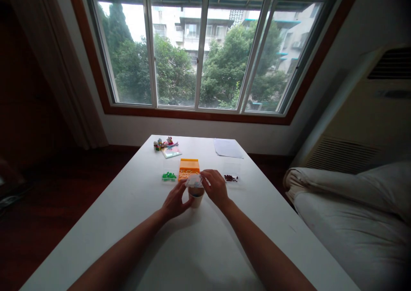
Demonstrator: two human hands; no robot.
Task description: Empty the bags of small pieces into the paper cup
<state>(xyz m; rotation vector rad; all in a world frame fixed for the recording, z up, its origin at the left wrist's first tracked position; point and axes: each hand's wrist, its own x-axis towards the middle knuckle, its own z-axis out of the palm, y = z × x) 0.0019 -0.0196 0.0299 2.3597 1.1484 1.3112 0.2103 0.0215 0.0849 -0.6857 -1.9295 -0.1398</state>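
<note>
My left hand (176, 202) is curled around the left side of a pale cup (196, 202) on the white table. Something dark shows inside the cup's mouth. Pinched in the fingers of my right hand (215, 186) is a clear plastic piece (194, 181), tilted over the cup's rim; whether it is a lid or a small box I cannot tell. Just beyond it lies an open orange case (189, 163) with small pale pieces in its near half. To its left, green pieces (168, 176) sit in a clear box. Dark brown pieces (230, 178) lie in another clear box at right.
Small colourful figures (163, 143) and a flat, pale card-like square (171, 152) are at the table's far left. White paper sheets (228, 148) lie at the far right corner. A covered sofa (349, 214) stands right of the table (154, 256), and a window rises beyond it.
</note>
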